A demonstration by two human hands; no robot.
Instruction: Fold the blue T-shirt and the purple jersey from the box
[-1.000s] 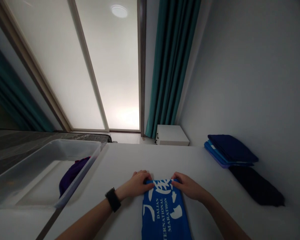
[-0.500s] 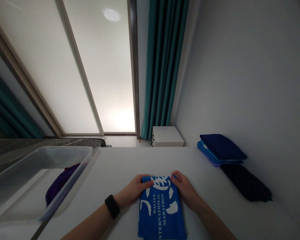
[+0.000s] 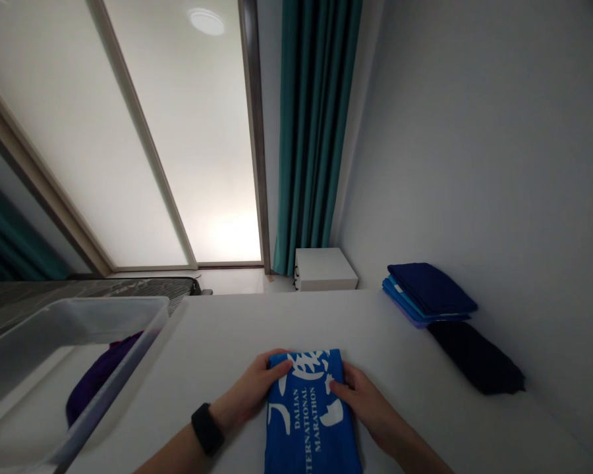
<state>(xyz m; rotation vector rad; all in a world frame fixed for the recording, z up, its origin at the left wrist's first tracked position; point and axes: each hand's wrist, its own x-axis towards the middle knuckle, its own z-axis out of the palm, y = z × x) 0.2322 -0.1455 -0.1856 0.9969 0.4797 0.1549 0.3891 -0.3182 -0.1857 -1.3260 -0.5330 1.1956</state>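
One white table fills my view, with a clear tub at its left edge and folded blue clothes at the far right edge. Near the front edge lies the folded blue shirt. The left hand and right hand rest open on its far corners, apparently pressing, not pinching. I judge the fold is being smoothed; lifting calls for grips under both sides.

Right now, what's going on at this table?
A person has both hands on a folded blue shirt with white lettering, lying on the white table: left hand at its left edge, right hand at its right edge. A stack of folded blue clothes and a dark garment lie by the wall; a clear bin on the left holds purple cloth.
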